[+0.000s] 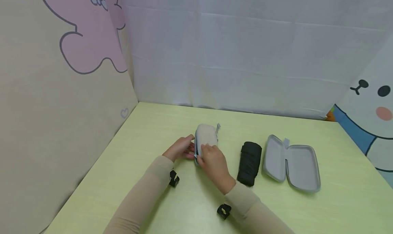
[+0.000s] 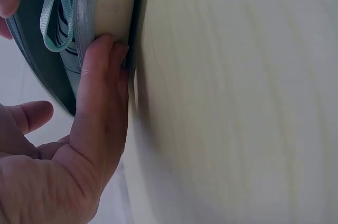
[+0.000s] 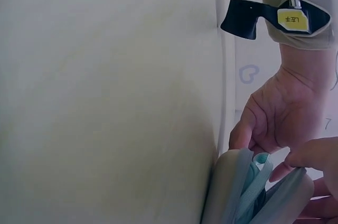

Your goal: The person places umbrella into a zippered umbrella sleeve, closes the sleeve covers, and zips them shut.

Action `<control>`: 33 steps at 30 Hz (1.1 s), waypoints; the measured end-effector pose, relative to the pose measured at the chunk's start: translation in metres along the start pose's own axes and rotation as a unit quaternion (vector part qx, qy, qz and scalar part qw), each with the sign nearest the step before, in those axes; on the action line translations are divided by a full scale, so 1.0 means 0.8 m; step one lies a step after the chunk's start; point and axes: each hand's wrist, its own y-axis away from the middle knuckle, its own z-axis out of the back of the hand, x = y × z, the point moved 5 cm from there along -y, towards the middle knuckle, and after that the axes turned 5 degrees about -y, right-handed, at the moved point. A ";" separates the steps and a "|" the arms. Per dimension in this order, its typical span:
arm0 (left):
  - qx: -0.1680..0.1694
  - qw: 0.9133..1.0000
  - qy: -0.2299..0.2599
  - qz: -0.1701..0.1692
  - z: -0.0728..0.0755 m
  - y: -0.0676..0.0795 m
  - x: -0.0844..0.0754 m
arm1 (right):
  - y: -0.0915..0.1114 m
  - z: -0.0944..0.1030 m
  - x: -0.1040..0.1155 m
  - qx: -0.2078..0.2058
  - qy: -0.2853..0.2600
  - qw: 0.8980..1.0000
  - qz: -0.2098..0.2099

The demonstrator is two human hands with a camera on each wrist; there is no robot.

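Note:
A beige zip case [image 1: 207,133] lies on the table, its lid raised a little from the lower shell. Inside, a looped teal strap [image 2: 48,18] shows beside folded fabric with dark stripes. My left hand [image 1: 182,148] is at the case's left side. Its straight fingers [image 2: 97,76] press against the lower shell, with the thumb held apart. My right hand [image 1: 213,160] lies over the near end of the lid and pinches its edge between thumb [image 3: 314,152] and fingers. Most of the contents are hidden under the lid.
Right of the case lies a black rolled fabric bundle [image 1: 249,163]. Farther right, a grey case [image 1: 303,167] lies spread open. Walls stand along the table's left and back edges. Each wrist wears a black camera strap [image 3: 243,19].

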 end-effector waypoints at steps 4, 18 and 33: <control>-0.006 1.000 -0.003 0.004 0.000 0.001 0.000 | 0.001 -0.007 0.004 -0.011 0.022 0.999 0.023; -0.004 1.000 -0.008 -0.008 0.000 0.000 0.000 | -0.003 -0.016 0.016 -0.015 0.073 0.996 0.049; 0.000 0.999 -0.042 -0.015 -0.001 -0.005 0.003 | -0.003 -0.022 0.021 -0.004 0.084 0.996 0.041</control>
